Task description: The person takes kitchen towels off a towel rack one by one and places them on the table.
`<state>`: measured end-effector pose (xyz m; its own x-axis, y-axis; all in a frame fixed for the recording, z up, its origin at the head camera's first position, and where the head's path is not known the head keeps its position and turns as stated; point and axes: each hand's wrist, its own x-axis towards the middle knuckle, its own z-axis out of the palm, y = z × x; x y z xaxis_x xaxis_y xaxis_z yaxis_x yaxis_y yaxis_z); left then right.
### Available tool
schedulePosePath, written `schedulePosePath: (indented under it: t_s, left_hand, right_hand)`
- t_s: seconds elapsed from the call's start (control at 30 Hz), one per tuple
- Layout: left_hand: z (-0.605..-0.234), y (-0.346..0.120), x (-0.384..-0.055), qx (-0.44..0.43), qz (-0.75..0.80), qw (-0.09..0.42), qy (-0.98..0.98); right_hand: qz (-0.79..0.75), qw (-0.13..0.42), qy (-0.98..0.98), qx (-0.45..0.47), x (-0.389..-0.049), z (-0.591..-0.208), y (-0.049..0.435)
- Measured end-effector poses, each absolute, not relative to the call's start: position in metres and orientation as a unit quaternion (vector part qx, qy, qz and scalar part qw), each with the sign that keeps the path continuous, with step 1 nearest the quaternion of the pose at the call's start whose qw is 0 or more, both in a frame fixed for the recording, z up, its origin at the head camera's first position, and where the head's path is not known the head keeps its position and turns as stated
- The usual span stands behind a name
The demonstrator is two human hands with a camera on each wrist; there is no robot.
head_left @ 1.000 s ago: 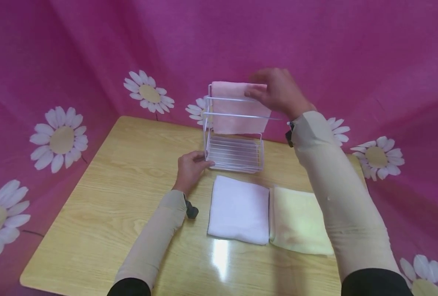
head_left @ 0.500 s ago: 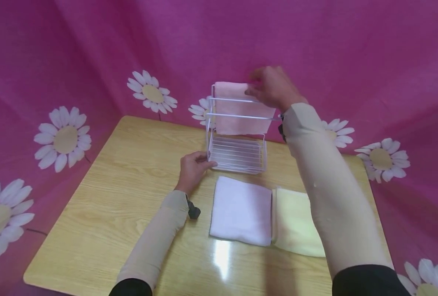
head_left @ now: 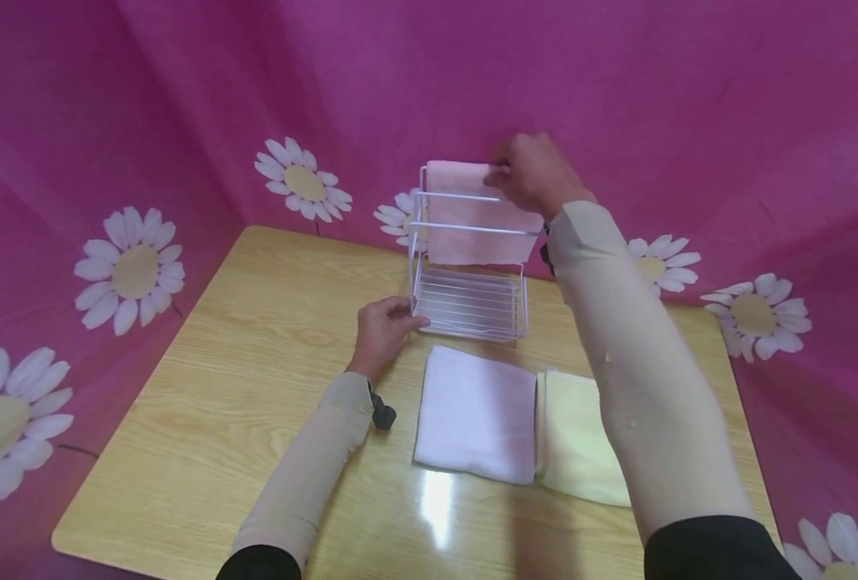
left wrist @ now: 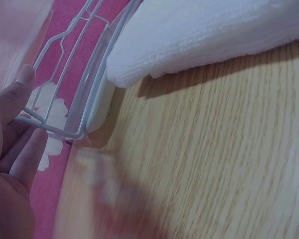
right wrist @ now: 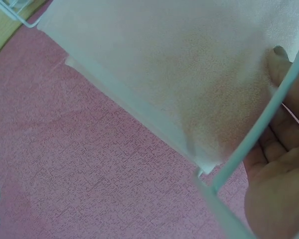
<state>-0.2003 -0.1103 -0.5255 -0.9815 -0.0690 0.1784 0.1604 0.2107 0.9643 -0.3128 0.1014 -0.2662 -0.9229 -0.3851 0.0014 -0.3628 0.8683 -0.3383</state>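
A white wire rack (head_left: 472,330) stands at the back of the table, with a pink towel (head_left: 465,213) draped over its rear top bar. My left hand (head_left: 381,334) grips the rack's lower left corner. In the left wrist view, the thumb and fingers of that hand (left wrist: 15,159) close around the wire. Up at the towel's right end is my right hand (head_left: 540,173). The right wrist view has its thumb on the front of the pink towel (right wrist: 164,59) and the fingers (right wrist: 276,142) curled at the edge, pinching the cloth.
Nearer to me lie a folded white towel (head_left: 475,415) and, on its right, a folded yellow towel (head_left: 581,439), partly hidden by the right forearm. The wooden table (head_left: 218,387) backs onto a magenta flowered cloth (head_left: 399,72).
My right hand has moved slightly left and closed on the towel's top right edge. The left hand has kept its grip on the rack. The whole head view has shifted slightly.
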Motion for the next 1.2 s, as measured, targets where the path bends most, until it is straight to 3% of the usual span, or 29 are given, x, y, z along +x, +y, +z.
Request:
schedulePosePath:
  t_s: [0.63, 1.2]
  left_hand:
    - [-0.525, -0.111, -0.201, -0.039, -0.629, 0.097, -0.771]
    - [-0.526, -0.115, -0.202, -0.044, -0.639, 0.109, -0.760]
  right_hand:
    - [-0.179, -0.015, 0.967, -0.179, -0.310, -0.257, 0.102]
    - [-0.176, -0.090, 0.962, -0.189, -0.302, -0.218, 0.104]
